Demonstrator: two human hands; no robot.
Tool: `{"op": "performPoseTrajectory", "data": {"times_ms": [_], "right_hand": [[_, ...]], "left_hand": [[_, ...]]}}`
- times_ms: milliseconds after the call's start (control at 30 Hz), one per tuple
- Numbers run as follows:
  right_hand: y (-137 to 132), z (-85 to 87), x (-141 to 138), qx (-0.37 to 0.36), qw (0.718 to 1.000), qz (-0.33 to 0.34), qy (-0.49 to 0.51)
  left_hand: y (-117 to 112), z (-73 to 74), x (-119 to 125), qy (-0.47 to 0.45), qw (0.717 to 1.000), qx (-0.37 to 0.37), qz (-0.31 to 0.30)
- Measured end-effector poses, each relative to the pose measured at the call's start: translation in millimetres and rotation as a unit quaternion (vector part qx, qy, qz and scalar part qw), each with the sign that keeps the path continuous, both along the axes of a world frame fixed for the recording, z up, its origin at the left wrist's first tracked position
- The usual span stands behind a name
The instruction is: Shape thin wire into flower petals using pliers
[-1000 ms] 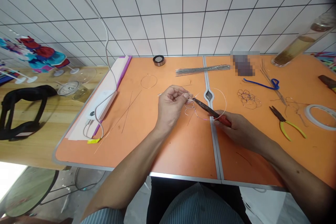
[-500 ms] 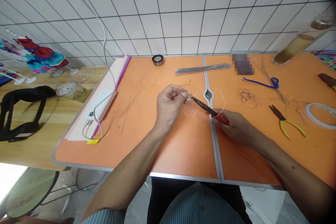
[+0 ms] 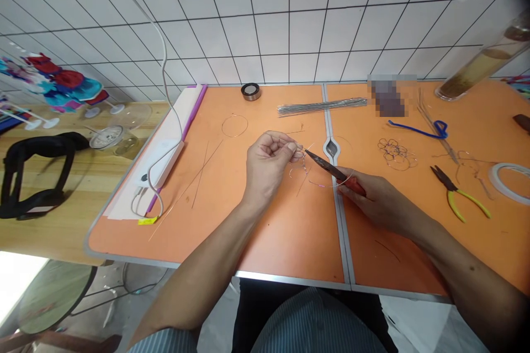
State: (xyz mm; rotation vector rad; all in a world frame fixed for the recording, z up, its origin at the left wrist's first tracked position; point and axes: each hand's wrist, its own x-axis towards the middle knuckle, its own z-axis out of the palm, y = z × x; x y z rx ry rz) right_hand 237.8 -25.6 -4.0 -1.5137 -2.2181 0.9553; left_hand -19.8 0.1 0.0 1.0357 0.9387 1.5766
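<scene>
Between the fingertips of my left hand [image 3: 271, 162] a thin bent wire [image 3: 306, 168] is pinched. Small beads appear to sit along its curved lower part. My right hand [image 3: 375, 198] is wrapped round the red handles of a pair of pliers [image 3: 327, 165]. The dark jaws point left and reach the wire close to my left fingertips; whether they grip it I cannot tell. A wire ring [image 3: 234, 126] lies on the orange table beyond my left hand, and a flower-like coil of wire [image 3: 396, 153] lies right of the pliers.
A bundle of straight wires [image 3: 322, 106] and a roll of tape [image 3: 250, 91] lie toward the wall. On the right are yellow-handled pliers [image 3: 455, 193], a blue bent wire [image 3: 418, 128], a white ring-shaped spool [image 3: 511, 182] and a tall jar [image 3: 476, 74]. A power strip [image 3: 159, 162] sits left.
The plier tips have shifted slightly right relative to my left fingers. The wire's wide loop on the right has dropped lower. My left hand has kept its pinch.
</scene>
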Motion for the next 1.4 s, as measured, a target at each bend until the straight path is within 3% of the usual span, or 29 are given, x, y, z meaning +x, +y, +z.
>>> {"op": "performPoseTrajectory", "data": {"times_ms": [1000,1400], "right_hand": [[-1,3.4,0,-0.005,1.000,0.014,0.015],[1,-7.5,4,-0.011,1.000,0.008,0.007]], "left_hand": [[-1,0.8,0,0.001,1.000,0.004,-0.008],[0,1.1,0,0.020,1.000,-0.006,-0.003]]}}
